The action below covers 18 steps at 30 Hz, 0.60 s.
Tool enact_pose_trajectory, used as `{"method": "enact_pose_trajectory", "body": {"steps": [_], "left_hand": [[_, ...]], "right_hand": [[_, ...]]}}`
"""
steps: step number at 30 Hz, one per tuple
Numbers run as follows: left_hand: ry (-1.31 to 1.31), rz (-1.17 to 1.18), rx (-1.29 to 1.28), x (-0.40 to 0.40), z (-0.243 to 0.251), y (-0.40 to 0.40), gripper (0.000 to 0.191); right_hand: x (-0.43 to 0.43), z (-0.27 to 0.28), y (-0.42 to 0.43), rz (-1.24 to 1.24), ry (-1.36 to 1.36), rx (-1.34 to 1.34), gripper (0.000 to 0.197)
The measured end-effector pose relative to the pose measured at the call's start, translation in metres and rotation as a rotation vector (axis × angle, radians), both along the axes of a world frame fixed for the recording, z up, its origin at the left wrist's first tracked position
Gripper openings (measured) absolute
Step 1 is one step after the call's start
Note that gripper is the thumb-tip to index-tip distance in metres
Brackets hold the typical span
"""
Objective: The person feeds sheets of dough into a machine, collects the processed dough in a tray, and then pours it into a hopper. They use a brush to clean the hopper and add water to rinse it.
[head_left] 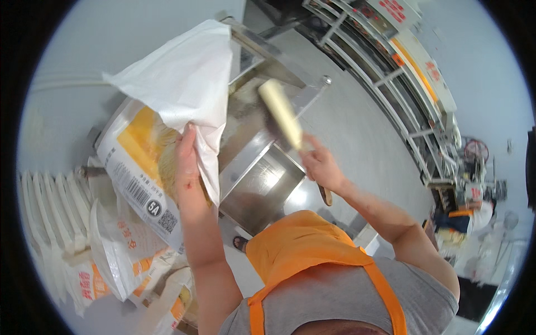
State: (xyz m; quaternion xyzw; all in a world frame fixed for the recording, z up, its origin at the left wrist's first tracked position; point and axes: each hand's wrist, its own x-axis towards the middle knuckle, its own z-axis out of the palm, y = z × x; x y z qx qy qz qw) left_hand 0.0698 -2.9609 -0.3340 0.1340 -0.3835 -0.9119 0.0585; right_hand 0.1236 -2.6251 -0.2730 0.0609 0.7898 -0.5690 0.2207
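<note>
My left hand (187, 153) grips the folded edge of a large printed sack (140, 173), with the thumb on its white unprinted side (188, 79). The sack stands tilted against the side of a stainless steel machine (289, 74), partly covering its powdery hopper. In my right hand (321, 166) is what looks like a bench brush (281, 111), blurred by motion. Its pale bristle side reaches over the hopper, and the end of its wooden handle (325, 195) sticks out below my fist. A square steel compartment (261, 186) lies nearer to me.
Stacked white sacks (54, 209) and a crumpled, printed plastic sack (130, 243) lie at left. A knobbed metal rod (314, 96) projects from the machine. Across the grey floor (360, 125) runs a long machine line (389, 75). Another person (477, 217) is far right.
</note>
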Motion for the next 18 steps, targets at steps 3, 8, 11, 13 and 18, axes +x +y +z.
{"method": "enact_pose_trajectory", "body": {"steps": [3, 8, 11, 13, 18], "left_hand": [[-0.016, -0.070, -0.082, 0.002, 0.001, 0.005, 0.051], [-0.017, -0.293, -0.653, -0.001, -0.047, -0.021, 0.048], [0.075, -0.384, -0.736, 0.001, -0.052, -0.012, 0.046], [0.122, -0.422, -1.065, -0.009, -0.059, -0.009, 0.048], [0.386, -0.491, -1.701, 0.015, -0.022, 0.070, 0.057]], "right_hand": [[0.028, 0.009, 0.004, 0.064, 0.004, -0.082, 0.061], [0.073, -0.004, 0.073, -0.521, 0.068, -0.284, 0.061], [0.157, -0.089, 0.151, -0.999, -0.113, -0.093, 0.046], [0.245, -0.130, 0.199, -1.308, -0.255, -0.019, 0.036], [0.525, -0.278, 0.300, -1.450, -0.282, 0.772, 0.036]]}}
